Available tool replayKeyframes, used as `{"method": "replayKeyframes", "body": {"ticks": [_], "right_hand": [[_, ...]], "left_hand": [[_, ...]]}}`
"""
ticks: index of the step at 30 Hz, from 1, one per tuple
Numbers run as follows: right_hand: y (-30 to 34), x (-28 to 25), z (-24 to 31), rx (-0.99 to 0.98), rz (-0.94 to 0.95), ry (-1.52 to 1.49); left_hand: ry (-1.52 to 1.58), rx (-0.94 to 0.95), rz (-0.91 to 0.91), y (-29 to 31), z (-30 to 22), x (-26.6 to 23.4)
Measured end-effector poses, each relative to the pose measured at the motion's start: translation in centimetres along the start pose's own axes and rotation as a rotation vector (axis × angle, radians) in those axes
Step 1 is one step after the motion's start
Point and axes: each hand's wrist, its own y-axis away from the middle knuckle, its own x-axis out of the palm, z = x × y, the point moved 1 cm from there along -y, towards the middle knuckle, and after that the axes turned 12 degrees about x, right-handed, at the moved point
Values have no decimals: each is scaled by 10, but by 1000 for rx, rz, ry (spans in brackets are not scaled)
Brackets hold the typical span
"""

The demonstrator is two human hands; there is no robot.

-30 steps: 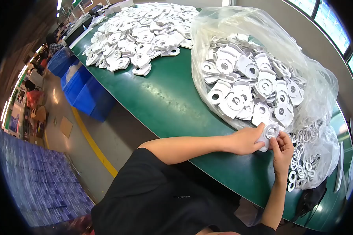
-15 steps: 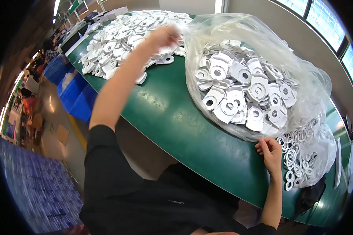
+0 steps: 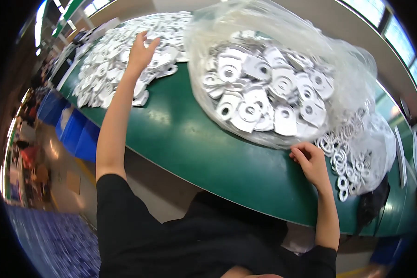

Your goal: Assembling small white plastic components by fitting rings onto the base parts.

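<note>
My left hand [image 3: 142,53] is over a wide heap of flat white plastic parts [image 3: 109,55] with round holes, on the left of the green table. Its thumb and fingers are apart, and nothing shows in them. At the table's middle sits a big clear plastic bag [image 3: 197,83], its mouth spread wide, holding many similar white parts [image 3: 282,85]. By the bag's near rim is my right hand [image 3: 312,162], fingers loosely curled in and nothing visible in them.
White plastic rings [image 3: 340,162] lie in a clear bag [image 3: 380,157] to the right, with a dark bag [image 3: 374,204] beside them. Blue bins [image 3: 74,129] stand on the floor past the left edge of the green table [image 3: 171,148].
My left hand has moved left, away from the big bag's rim, to the heap, and its fingers have spread. The blurred white thing by it no longer shows there. My right hand stays near the rim.
</note>
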Motion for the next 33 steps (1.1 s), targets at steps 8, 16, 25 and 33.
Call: {"method": "replayKeyframes", "body": {"ticks": [8,16,25,33], "right_hand": [[4,-26,3,-20,-36,89],[19,-108,2,-12,-459,144],[49,-177,-46,400,-851,742],[33,-154,-32,463,-756,865]], "left_hand": [[-6,665,297,128,-226,86],[-32,561,433,151,-246,123],[183,480,246,129,-268,95],[1017,32,605,154,-280,96]]}}
